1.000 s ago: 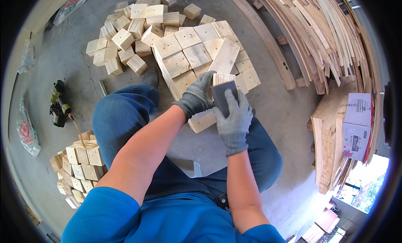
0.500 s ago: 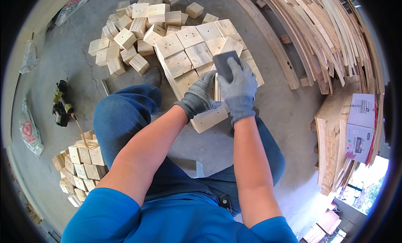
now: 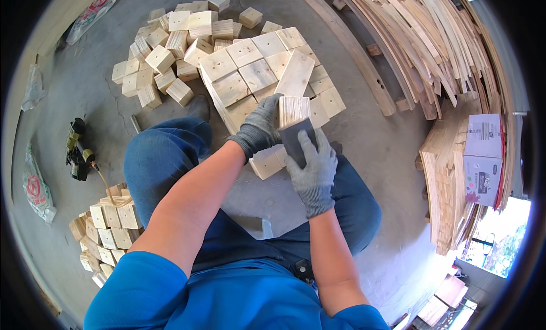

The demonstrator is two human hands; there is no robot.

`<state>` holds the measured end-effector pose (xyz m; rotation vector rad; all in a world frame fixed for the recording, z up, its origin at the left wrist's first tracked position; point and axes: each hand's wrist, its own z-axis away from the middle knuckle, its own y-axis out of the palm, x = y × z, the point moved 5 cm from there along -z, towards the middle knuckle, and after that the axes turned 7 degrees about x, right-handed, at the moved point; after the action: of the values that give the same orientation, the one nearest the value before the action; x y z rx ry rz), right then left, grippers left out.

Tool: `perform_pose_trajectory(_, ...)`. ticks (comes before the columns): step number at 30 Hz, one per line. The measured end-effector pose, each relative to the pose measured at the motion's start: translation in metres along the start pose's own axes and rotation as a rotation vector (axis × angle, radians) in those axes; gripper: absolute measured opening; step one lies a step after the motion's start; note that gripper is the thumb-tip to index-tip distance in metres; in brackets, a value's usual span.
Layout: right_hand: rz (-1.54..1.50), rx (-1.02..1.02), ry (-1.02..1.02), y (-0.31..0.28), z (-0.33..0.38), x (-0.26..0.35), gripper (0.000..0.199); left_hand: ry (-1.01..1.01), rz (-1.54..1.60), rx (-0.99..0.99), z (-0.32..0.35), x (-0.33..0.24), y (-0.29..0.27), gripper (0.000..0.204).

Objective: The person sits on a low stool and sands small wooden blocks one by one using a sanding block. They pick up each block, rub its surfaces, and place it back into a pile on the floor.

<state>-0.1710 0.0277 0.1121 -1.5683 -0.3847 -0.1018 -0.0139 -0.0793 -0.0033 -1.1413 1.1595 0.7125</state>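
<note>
My left hand point(image 3: 259, 125), in a grey knit glove, grips the left side of a pale wooden block point(image 3: 295, 110); its grained face is turned up toward me. In my gloved right hand point(image 3: 315, 168) is a dark grey sanding block point(image 3: 298, 137), its far edge against the near edge of the wooden block's visible face. My fingers lie over the sanding block. Just beyond, a longer rectangular wooden piece point(image 3: 297, 73) rests at a slant on rows of wooden blocks point(image 3: 232, 89) set close together. My left glove hides part of the held block.
Loose wooden blocks point(image 3: 161, 58) are heaped at the far left, and more blocks point(image 3: 118, 219) are stacked by my left knee. A nail gun point(image 3: 78, 151) with a hose lies on the floor. Long wood strips point(image 3: 421, 51) and a carton point(image 3: 483, 159) are at the right.
My right hand has drawn the sanding block toward me, exposing the wooden block's grained face and more of the slanted piece. The left hand keeps its grip. The whole view has shifted slightly.
</note>
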Motion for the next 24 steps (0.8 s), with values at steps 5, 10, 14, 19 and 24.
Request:
perform_pose_trajectory(5,-0.044,-0.020,0.060,-0.018,0.041,-0.028,0.070,-0.102,-0.070,0.045,0.001,-0.001,-0.001,0.110)
perform_pose_trajectory(10,-0.162,-0.168,0.150,-0.048,0.049,-0.068,0.072,-0.130,-0.108,0.071,0.000,-0.017,-0.003,0.114)
perform_pose_trajectory(14,-0.230,-0.251,0.204,-0.072,0.046,-0.097,0.071,-0.080,0.001,0.054,0.001,-0.015,-0.002,0.112)
perform_pose_trajectory(19,-0.382,-0.339,0.308,-0.068,0.052,-0.121,0.070,-0.035,0.002,0.037,-0.005,0.021,-0.002,0.107)
perform_pose_trajectory(24,-0.389,-0.375,0.363,-0.066,0.055,-0.131,0.070,-0.019,0.223,-0.038,-0.003,-0.008,-0.003,0.106)
